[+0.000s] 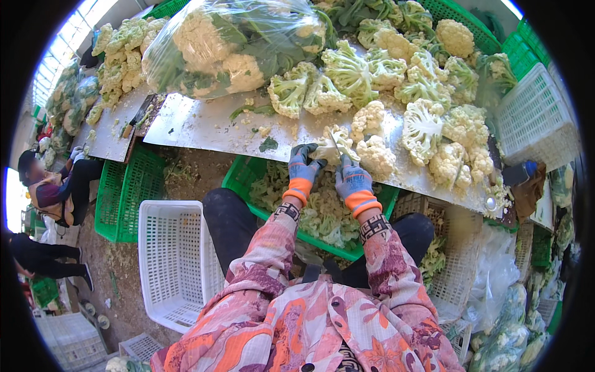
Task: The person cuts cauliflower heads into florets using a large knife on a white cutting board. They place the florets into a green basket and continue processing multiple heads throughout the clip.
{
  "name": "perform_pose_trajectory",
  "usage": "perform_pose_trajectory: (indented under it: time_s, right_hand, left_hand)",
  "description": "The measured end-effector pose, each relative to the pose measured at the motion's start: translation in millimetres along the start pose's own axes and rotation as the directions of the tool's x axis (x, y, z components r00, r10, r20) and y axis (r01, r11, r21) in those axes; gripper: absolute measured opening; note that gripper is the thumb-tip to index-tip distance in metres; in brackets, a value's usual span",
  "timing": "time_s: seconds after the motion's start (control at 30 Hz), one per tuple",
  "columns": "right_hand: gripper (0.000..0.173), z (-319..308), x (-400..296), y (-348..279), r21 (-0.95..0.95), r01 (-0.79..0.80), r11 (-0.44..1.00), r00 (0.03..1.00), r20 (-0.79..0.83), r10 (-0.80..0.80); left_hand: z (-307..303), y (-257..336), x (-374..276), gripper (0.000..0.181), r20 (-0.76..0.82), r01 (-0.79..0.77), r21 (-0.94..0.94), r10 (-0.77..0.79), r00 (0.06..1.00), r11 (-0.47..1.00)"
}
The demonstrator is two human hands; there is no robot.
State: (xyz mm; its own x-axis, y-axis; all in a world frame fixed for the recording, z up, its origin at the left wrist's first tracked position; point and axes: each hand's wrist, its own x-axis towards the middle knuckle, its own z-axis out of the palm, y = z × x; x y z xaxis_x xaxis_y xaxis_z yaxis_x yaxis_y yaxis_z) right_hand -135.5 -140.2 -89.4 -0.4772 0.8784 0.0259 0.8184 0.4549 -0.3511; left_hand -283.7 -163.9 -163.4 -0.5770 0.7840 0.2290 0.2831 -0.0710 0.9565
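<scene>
My left hand (303, 171), in a grey glove with an orange cuff, grips a cut cauliflower piece (325, 149) at the front edge of the metal tabletop (209, 128). A knife in my right hand (354, 181), gloved alike, has its blade (334, 142) against that piece; the handle is hidden by my fingers. Just right of the piece lie more cauliflower chunks (375, 157). Under both hands, between my knees, a green plastic crate (238, 179) holds many cut florets (323, 209).
A clear bag of whole cauliflowers (223, 51) and halved heads (348, 72) cover the table's back. Another knife (135, 122) lies on the left. A white crate (179, 260) stands by my left leg. A seated person (56, 188) works at far left; another person's legs (51, 253) show below.
</scene>
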Motion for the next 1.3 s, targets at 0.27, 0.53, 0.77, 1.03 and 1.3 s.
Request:
perform_pose_trajectory:
  time_s: [0.27,0.53,0.77,1.03,1.3]
  right_hand:
    - [0.037,0.8,23.8,-0.1,-0.010,-0.036,0.999,0.997,0.073,0.036]
    - [0.033,-4.6,18.0,-8.0,0.032,-0.108,0.994,0.992,0.075,0.105]
    - [0.035,12.4,13.2,5.4,-0.068,-0.129,0.989,0.985,0.107,0.136]
    - [0.036,42.9,-29.8,37.4,0.128,-0.034,0.991,0.992,-0.120,0.049]
    - [0.039,26.3,-39.8,-2.0,0.262,0.058,0.963,0.930,-0.364,0.043]
  left_hand:
    - [3.1,-0.4,6.6,0.039,-0.024,0.076,0.135,-0.073,0.997,0.988]
    - [1.3,1.0,17.7,0.048,-0.035,0.204,0.249,-0.202,0.979,0.947]
    - [-0.6,10.1,25.2,0.068,0.194,-0.205,0.386,0.138,0.971,0.899]
    - [-1.4,34.0,21.8,0.051,0.305,-0.187,0.410,0.060,0.951,0.892]
    - [-2.3,32.5,1.4,0.053,0.169,-0.200,0.319,0.152,0.974,0.926]
